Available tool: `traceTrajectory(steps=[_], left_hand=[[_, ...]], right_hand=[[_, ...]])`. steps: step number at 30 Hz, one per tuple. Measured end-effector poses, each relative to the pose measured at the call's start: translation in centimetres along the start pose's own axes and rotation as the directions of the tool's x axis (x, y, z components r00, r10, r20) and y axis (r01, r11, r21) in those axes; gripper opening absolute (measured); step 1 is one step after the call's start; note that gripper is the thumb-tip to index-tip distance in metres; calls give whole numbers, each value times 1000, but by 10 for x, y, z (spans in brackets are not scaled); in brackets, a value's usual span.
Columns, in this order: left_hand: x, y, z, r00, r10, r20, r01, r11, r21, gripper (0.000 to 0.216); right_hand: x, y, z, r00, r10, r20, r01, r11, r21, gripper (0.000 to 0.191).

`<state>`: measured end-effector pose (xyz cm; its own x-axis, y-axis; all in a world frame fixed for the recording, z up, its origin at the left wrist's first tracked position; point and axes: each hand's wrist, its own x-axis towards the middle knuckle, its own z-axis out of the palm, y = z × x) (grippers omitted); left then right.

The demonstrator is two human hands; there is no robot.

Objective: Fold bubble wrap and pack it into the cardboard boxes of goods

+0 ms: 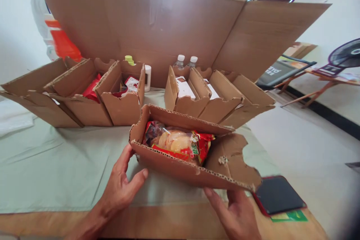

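A narrow open-topped cardboard box [174,172] sits at an angle in front of me, its right end nearer to me. Inside lies a clear and red snack bag [180,142] with pale round pieces showing through. My left hand [120,182] is at the box's left end. Its fingertips touch the corner, while the thumb stands apart from the cardboard. Under the right part of the near wall, my right hand [234,213] grips the box. Its thumb meets the lower edge, and the other fingers are partly hidden by the box.
Cardboard bins [126,108] with red packages stand at the back left, more bins [219,110] at the back right. Behind are a white cup [147,78], two bottles [180,61] and a tall cardboard panel [168,22]. A dark tablet [279,195] lies by the table's right edge.
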<state>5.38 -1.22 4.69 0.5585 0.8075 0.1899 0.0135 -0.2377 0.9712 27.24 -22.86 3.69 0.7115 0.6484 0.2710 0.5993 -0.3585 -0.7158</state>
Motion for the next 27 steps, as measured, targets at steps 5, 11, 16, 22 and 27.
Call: traceTrajectory(steps=[5, 11, 16, 22, 27], left_hand=[[20, -4, 11, 999, 37, 7, -37, 999, 23, 65], [19, -37, 23, 995, -65, 73, 59, 995, 82, 77], [9, -50, 22, 985, -71, 160, 52, 991, 121, 82], [8, -50, 26, 971, -25, 238, -16, 986, 167, 83], [14, -38, 26, 987, 48, 151, -78, 977, 197, 72]], right_hand=[[67, -11, 11, 995, -4, -103, 21, 986, 164, 40], [78, 9, 28, 994, 105, 5, -103, 965, 239, 42], [67, 22, 31, 986, 152, -64, -128, 949, 287, 39], [62, 24, 34, 972, 209, -108, -167, 936, 308, 38], [63, 25, 36, 966, 241, -90, -206, 936, 286, 41]])
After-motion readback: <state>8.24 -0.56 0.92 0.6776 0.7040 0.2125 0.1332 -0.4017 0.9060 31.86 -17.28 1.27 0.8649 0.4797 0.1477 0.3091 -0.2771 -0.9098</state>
